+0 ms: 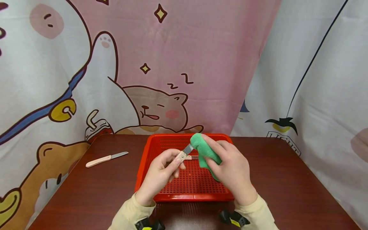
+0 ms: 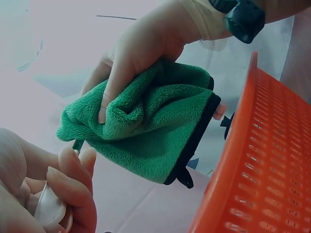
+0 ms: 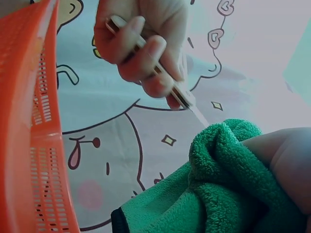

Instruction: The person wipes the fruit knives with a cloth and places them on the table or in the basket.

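Observation:
My left hand (image 1: 162, 171) grips the pale handle of a folding knife (image 1: 187, 149), its blade pointing up and to the right. In the right wrist view a dark slot runs along the handle (image 3: 167, 83), with the fingers curled around it. My right hand (image 1: 234, 164) pinches a green cloth (image 1: 204, 150) over the far part of that blade, so the tip is hidden. Dark trim edges the fluffy cloth (image 2: 160, 141), whose loose part hangs down in the left wrist view. Both hands are above a red plastic basket (image 1: 194, 197).
Inside the basket lies a second knife (image 1: 188, 157), partly hidden behind the hands and cloth. On the brown table (image 1: 115, 188), left of the basket, another pale-handled knife (image 1: 107, 158) lies with its blade out. A cartoon-printed curtain (image 1: 218, 64) hangs behind the table.

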Motion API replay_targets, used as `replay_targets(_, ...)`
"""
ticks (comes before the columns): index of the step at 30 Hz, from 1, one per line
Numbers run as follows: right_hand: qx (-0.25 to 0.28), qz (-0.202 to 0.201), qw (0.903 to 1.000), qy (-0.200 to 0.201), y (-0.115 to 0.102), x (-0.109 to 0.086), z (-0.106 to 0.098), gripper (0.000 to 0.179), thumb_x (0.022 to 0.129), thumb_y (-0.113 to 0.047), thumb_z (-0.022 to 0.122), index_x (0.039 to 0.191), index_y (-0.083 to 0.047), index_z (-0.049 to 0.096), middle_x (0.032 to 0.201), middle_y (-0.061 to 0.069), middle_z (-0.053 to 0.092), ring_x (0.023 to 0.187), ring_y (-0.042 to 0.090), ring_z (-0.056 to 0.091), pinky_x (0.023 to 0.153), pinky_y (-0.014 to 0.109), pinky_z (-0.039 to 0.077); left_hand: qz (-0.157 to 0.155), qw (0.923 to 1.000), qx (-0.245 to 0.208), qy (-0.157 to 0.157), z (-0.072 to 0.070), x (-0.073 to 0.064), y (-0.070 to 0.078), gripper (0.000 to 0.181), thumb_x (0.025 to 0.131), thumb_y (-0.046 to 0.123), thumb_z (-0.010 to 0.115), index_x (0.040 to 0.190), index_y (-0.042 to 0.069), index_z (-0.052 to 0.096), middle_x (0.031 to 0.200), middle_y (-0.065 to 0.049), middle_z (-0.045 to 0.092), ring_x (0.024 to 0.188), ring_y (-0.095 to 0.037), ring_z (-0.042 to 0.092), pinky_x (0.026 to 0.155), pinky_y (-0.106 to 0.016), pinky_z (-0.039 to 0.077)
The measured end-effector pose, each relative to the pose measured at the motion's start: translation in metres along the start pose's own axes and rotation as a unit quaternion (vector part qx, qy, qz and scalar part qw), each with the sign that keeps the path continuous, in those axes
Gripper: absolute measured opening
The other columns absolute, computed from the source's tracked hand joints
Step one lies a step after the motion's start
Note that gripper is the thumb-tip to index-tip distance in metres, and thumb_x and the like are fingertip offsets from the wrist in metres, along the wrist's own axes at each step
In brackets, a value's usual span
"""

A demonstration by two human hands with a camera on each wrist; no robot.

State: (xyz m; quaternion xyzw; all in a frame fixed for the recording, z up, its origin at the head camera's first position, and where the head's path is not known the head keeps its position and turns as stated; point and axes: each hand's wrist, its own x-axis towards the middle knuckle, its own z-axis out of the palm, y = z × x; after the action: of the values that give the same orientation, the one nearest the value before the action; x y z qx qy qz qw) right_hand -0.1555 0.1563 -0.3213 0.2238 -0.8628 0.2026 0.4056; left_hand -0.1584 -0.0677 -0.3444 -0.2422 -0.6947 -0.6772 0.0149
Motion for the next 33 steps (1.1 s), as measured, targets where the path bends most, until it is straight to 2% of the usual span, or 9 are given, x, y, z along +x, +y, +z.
replay_targets(11,-0.008,0.032,0.9994,0.006,0.010,0.001,-0.008,0.061,0.079,-0.018,0.081,0.136,-0.030,0.062,0.097,0.004,0.067,0.081,0.023,0.061,0.057,0.041,0.050,-0.004,0.9999,-0.002,-0.009,-0.001,-0.001,0.001,0.013,0.102,0.019,0.058,0.110,0.013,0.067,0.083,-0.016,0.064,0.055,-0.021,0.050,0.043,-0.022,0.038)
replay_targets(17,-0.002,0.047,0.9986,0.021,0.017,-0.001,-0.012,0.061,0.079,-0.017,0.082,0.135,-0.030,0.062,0.097,0.004,0.067,0.083,0.022,0.061,0.057,0.041,0.049,-0.012,0.9998,-0.007,-0.011,-0.002,-0.002,0.000,0.015,0.101,0.019,0.058,0.112,0.013,0.067,0.082,-0.011,0.065,0.054,-0.014,0.050,0.043,-0.023,0.037)
replay_targets(21,0.001,0.067,0.9974,0.024,0.020,-0.003,-0.016,0.061,0.079,-0.016,0.083,0.135,-0.028,0.063,0.097,0.005,0.067,0.084,0.022,0.061,0.059,0.043,0.049,-0.026,0.9992,-0.028,-0.009,-0.002,-0.003,0.000,0.015,0.102,0.019,0.057,0.113,0.011,0.064,0.086,-0.016,0.064,0.056,-0.012,0.050,0.045,-0.020,0.037)
replay_targets(26,0.005,0.089,0.9957,0.027,0.023,-0.005,-0.020,0.061,0.079,-0.016,0.083,0.135,-0.027,0.063,0.098,0.006,0.067,0.085,0.023,0.061,0.062,0.046,0.050,-0.039,0.9985,-0.038,0.003,-0.004,-0.003,0.000,0.017,0.102,0.017,0.057,0.114,0.008,0.063,0.087,-0.015,0.064,0.056,-0.014,0.049,0.045,-0.019,0.036)
replay_targets(33,0.007,0.097,0.9949,0.026,0.026,-0.006,-0.023,0.062,0.079,-0.014,0.083,0.136,-0.026,0.063,0.098,0.007,0.067,0.084,0.023,0.061,0.062,0.046,0.050,-0.033,0.9984,-0.046,0.011,-0.007,-0.002,-0.002,0.017,0.103,0.021,0.056,0.112,0.009,0.062,0.088,-0.022,0.062,0.054,-0.014,0.047,0.045,-0.020,0.036)
